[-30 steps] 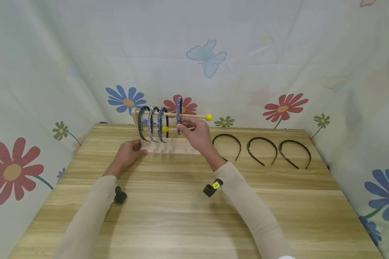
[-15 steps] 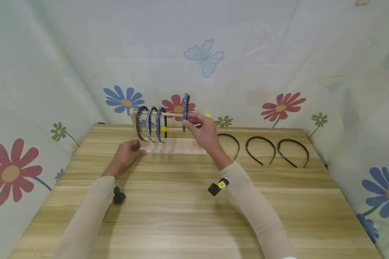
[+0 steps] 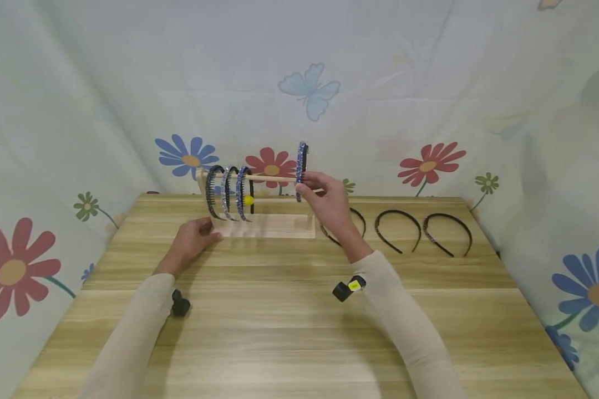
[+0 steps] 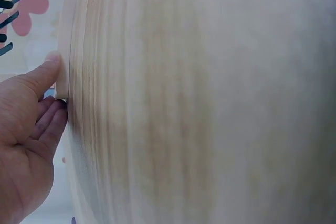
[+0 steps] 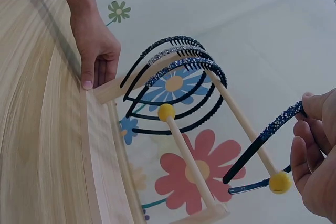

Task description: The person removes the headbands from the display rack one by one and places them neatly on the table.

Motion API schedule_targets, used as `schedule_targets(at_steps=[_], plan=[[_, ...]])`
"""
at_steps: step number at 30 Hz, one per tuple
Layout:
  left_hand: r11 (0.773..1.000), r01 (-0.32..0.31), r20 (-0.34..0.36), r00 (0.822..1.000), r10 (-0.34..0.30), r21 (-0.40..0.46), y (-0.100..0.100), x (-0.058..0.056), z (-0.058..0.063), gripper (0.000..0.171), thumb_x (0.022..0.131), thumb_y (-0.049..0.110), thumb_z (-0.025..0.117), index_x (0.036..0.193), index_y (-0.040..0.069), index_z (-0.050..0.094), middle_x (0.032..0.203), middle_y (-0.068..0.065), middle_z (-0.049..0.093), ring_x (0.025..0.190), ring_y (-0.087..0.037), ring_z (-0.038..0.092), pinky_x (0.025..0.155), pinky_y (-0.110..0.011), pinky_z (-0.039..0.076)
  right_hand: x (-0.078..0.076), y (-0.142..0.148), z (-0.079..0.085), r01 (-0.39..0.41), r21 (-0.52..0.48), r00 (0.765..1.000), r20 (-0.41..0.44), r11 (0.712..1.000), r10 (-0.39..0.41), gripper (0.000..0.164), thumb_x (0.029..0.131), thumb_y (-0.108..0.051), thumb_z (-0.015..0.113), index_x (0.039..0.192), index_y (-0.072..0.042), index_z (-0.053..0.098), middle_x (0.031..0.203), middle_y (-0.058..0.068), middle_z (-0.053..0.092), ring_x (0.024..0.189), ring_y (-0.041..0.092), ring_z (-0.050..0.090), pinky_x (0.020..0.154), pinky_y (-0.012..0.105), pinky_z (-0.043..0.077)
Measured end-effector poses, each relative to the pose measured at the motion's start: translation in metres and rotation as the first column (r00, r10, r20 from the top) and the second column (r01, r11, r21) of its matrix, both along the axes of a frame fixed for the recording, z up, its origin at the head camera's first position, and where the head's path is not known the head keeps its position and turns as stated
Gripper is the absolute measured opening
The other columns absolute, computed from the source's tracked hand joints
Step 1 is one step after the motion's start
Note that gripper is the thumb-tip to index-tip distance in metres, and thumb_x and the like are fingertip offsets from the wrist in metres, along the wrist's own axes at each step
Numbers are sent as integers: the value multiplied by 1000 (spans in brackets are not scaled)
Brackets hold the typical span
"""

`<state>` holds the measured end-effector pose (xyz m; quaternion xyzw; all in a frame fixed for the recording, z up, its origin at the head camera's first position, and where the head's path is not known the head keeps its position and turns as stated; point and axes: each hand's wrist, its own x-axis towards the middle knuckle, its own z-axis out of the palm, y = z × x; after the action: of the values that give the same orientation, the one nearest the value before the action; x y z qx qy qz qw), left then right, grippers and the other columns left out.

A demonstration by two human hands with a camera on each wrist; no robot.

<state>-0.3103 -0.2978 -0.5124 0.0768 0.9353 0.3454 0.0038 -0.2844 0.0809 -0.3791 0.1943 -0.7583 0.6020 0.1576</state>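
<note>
My right hand (image 3: 326, 199) pinches a blue glitter headband (image 3: 301, 160) with a toothed black inner side. The headband stands upright around the upper rod of a wooden headband stand (image 3: 279, 226), near the rod's yellow ball end (image 5: 280, 182). Further left on that rod hang a dark headband (image 3: 211, 191), a silver glitter one (image 3: 225, 191) and another blue glitter one (image 3: 240, 191). At the base's left end, my left hand (image 3: 192, 239) grips the wood, thumb on the front edge. The lower rod carries a yellow ball (image 3: 249, 200) at its left tip.
Three dark headbands lie on the wooden table (image 3: 279, 332) right of the stand: one partly behind my right wrist (image 3: 358, 221), one in the middle (image 3: 398, 230), one furthest right (image 3: 447, 234). A flowered cloth (image 3: 369, 127) hangs behind and beside the table.
My right hand has moved right along the upper rod with the blue glitter headband, away from the three hanging ones. The left hand keeps its grip on the base.
</note>
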Motion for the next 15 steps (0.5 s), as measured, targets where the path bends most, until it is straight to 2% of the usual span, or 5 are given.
schedule_targets(at_steps=[6,15], plan=[[1000,-5,-4,1000,5,4,2,1,-1,67,97,32,73,149,-3,48,146,-24,54,135,-42,52,115,-56,41,2,13,1,42,18,999,-4,999,-41,30,96,-20,74,120,-2,72,109,14,76,98,24,71,82,35,61],[1000,15,-63,998,-15,-12,4,2,0,61,97,27,73,145,-6,52,141,-26,58,130,-44,56,112,-58,43,2,35,-2,66,21,998,-4,998,-66,29,96,-21,75,118,-2,73,106,15,75,94,22,69,82,31,61]])
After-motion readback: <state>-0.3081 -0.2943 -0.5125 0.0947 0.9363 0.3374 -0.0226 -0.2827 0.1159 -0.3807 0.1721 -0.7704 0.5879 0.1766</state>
